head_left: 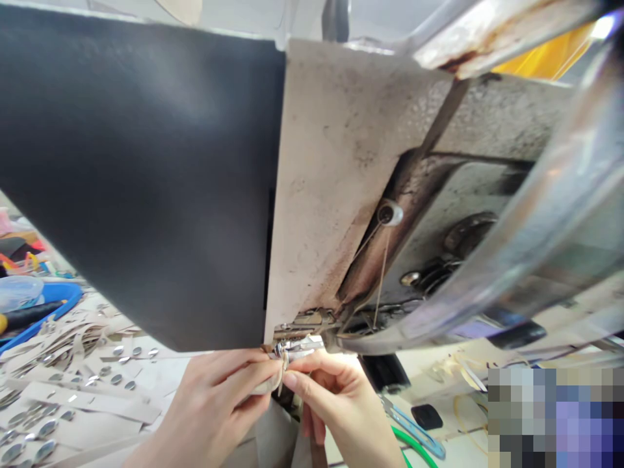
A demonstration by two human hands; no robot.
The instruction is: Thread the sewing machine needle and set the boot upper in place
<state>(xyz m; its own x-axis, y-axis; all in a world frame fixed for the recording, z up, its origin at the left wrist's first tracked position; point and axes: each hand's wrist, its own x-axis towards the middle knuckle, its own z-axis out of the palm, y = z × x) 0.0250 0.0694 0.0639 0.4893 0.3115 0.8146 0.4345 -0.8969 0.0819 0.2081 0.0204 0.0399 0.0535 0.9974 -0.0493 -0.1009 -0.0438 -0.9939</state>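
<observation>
A big, old sewing machine [370, 195] fills most of the view, seen from very close. Its pale body is worn and spotted with rust. A thin thread [381, 273] runs down its side from a small white guide [390, 212] toward the needle end. A large black sheet [136, 175] covers the left part of the machine.

Both hands meet right under the machine's metal foot [297, 344]. The left hand [219, 403] pinches a small pale strip [270, 385] between thumb and fingers, just below the foot. The right hand [336, 403] has its thumb and first finger pressed together in a narrow grip at the same spot, touching the strip from the other side. The strip sits at the foot, held by both hands. Whether the foot is already pressed down on it cannot be told.

It looks like this piece is only now being set in place, so its sewing seems not yet done.

To the left of the machine, the tabletop [160, 377] holds many pale strips with shiny oval metal pieces [117, 378] on them, spread out and piled up. These look like the same kind of work, but if they are finished or waiting cannot be told. Farther left is a blue tray [63, 300]. To the right of the machine, low down, lie scissors with blue handles [419, 432] and a green cord [414, 448].
</observation>
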